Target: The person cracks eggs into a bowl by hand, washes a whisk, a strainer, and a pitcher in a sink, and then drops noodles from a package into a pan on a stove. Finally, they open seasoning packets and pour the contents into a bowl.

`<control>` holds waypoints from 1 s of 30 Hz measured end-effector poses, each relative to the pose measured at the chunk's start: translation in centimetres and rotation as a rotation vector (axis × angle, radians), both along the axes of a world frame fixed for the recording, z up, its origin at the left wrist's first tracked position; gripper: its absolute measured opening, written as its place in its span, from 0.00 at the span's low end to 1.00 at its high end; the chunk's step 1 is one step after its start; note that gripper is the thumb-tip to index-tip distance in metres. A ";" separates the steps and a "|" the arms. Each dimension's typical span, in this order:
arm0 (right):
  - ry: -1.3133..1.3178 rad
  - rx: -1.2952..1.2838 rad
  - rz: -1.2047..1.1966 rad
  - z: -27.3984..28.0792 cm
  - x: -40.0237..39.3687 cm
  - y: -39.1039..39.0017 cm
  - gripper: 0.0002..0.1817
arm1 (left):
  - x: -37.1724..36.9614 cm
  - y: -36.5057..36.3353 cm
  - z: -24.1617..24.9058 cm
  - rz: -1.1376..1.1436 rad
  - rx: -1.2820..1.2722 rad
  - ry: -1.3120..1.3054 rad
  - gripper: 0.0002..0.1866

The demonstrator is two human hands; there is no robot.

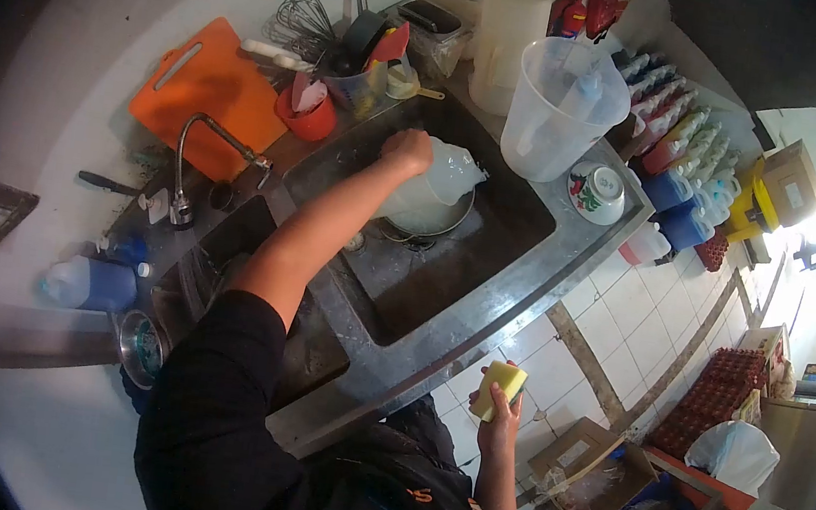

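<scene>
My left hand [409, 152] reaches over the sink basin [403, 300], closed on a translucent white plastic container [447, 174]. The container is tilted, its wet surface showing. Beneath it is a round metal-rimmed bowl or pot [442, 225], partly hidden. My right hand [503, 414] is near the front of my body, beyond the counter's edge, with its fingers round a yellow sponge [499, 390].
Left of the sink are a faucet [184, 164], an orange cutting board [207, 96] and a red cup [310, 115]. A clear bucket [555, 111] and a patterned bowl [593, 193] stand right. Bottles [672, 189] and cardboard boxes [581, 456] lie beyond.
</scene>
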State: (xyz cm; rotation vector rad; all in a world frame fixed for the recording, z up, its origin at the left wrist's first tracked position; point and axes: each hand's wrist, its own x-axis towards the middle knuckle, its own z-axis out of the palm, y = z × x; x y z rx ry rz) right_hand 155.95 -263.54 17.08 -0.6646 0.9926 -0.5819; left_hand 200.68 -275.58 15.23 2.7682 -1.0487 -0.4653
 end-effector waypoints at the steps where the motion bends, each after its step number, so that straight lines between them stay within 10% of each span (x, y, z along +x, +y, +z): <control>1: -0.001 -0.003 0.003 0.0 -0.1 -0.1 0.30 | -0.3 -0.4 0.2 0.032 0.035 -0.015 0.16; 17: -0.069 0.016 0.071 -0.4 0.6 -0.6 0.30 | -6.1 4.3 -4.1 -0.332 0.564 -0.708 0.12; 30: -0.147 -0.034 0.272 2.0 4.3 1.6 0.31 | -7.9 9.5 10.2 -0.251 0.016 -0.706 0.25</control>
